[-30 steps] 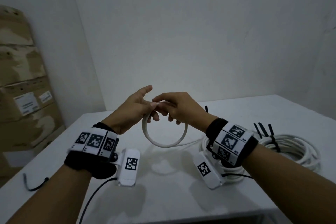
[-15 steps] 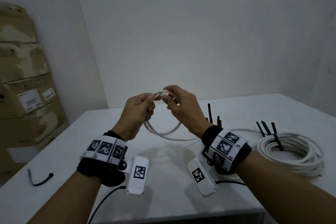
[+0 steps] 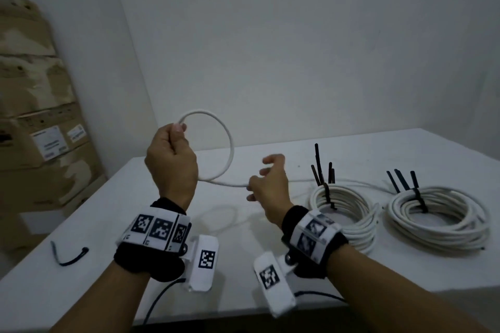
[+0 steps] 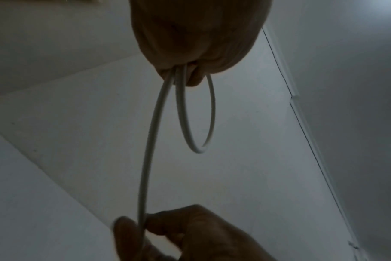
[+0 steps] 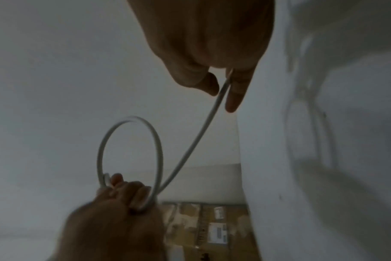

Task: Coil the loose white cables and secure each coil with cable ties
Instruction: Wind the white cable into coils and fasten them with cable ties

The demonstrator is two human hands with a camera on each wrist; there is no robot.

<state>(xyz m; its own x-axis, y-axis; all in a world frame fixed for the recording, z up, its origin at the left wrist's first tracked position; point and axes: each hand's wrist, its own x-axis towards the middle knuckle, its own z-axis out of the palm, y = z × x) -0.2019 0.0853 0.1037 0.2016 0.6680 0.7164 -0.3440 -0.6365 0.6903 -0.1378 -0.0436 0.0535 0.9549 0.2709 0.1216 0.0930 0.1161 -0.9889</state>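
- Nearest the person, each forearm wears a black wrist band (image 3: 151,259) with printed square markers and a white camera housing hanging below it.
- The left hand (image 3: 170,162) is raised above the white table (image 3: 270,284), fist closed, fingers curled round the loose white cable (image 3: 230,143), which forms one round upright loop above and to the right of the fist. The left wrist view shows two strands leaving the closed fingers.
- The right hand (image 3: 267,184) sits lower and to the right, thumb and forefinger pinching the same cable where it leaves the loop; the other fingers are spread and loosely curled.
- From that pinch the cable runs right, toward the far side of the coils.
- A loose black cable tie (image 3: 69,255) lies curved near the table's left edge.
- To the right lie two finished coils, just beside each other: the near coil (image 3: 349,213) and the right coil (image 3: 438,216), each bound with black ties (image 3: 328,194) whose tails stand upright.
- Cardboard boxes (image 3: 40,127) are stacked against the left wall, beyond the table.
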